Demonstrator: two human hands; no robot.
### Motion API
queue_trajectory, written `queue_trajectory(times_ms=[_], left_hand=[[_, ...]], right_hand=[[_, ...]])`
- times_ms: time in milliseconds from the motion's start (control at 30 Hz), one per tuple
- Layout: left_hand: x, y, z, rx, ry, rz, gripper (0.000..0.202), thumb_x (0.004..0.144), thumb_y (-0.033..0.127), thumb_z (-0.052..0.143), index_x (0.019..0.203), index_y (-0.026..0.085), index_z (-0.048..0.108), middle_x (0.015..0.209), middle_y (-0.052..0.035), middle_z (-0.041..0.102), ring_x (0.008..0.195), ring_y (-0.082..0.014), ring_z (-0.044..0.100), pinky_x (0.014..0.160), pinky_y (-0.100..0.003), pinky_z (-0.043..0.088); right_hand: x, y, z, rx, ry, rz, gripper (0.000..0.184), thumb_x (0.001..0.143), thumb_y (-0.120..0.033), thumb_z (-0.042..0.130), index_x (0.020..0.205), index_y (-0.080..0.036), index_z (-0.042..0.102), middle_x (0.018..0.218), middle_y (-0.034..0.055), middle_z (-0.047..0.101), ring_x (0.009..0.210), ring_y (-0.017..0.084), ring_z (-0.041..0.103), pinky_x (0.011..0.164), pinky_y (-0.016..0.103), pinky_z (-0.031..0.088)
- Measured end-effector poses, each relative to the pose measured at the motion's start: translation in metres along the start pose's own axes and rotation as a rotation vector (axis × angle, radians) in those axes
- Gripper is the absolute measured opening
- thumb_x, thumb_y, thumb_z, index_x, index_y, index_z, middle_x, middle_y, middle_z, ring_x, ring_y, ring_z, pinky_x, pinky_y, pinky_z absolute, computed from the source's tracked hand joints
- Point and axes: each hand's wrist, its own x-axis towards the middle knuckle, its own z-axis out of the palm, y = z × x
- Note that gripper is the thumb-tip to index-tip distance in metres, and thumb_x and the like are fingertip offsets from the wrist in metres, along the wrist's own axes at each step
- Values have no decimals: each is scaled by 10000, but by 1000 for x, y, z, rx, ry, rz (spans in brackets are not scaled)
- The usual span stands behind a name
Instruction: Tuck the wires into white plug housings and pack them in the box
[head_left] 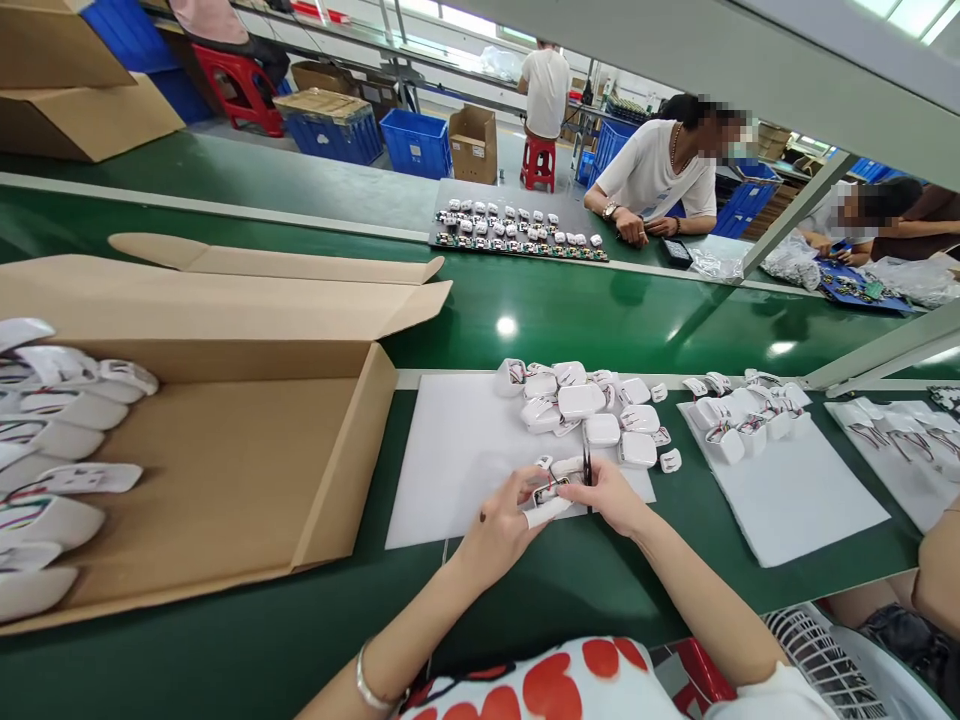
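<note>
My left hand (499,525) is closed round a small white plastic housing (550,512), whose open side shows thin wires and a dark part inside. My right hand (613,498) touches the same housing with its fingertips. A slim dark tool, by its look tweezers (587,455), stands upright in the right hand's grip. Just beyond both hands lies a heap of white housings (581,402), some with wires showing. They rest on a white sheet (450,450) on the green table.
At left stands an open cardboard box (247,480) with rows of white wired housings (56,430). More housings (754,420) sit on a second white sheet (787,500) to the right. A co-worker (660,180) leans on the bench opposite, beside a tray of small parts (517,230).
</note>
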Motion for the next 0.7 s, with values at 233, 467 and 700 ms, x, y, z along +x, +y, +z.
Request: queue_trajectory(times_ms=[233, 467, 700], left_hand=[[0, -8, -3, 33, -104, 11, 190, 924, 243, 457, 985, 208, 633, 1210, -88, 468, 879, -167, 625, 714, -297, 579], [7, -15, -6, 60, -191, -16, 201, 912, 317, 474, 983, 177, 601, 1220, -105, 497, 857, -195, 635, 714, -320, 566], [11, -17, -6, 26, -213, 5, 187, 894, 274, 504, 1044, 183, 567, 1211, -105, 530, 836, -184, 620, 676, -306, 567]], right_hand=[[4, 4, -3, -7, 19, 46, 243, 621, -333, 721, 675, -156, 564, 525, -70, 430, 486, 68, 319, 461, 221, 235], [5, 3, -5, 20, -17, 49, 378, 639, -476, 744, 695, -153, 554, 562, -61, 408, 506, 66, 299, 467, 222, 226], [6, 10, -7, -5, 22, -7, 418, 616, -508, 765, 750, -148, 600, 595, -38, 456, 531, 84, 353, 485, 228, 283]])
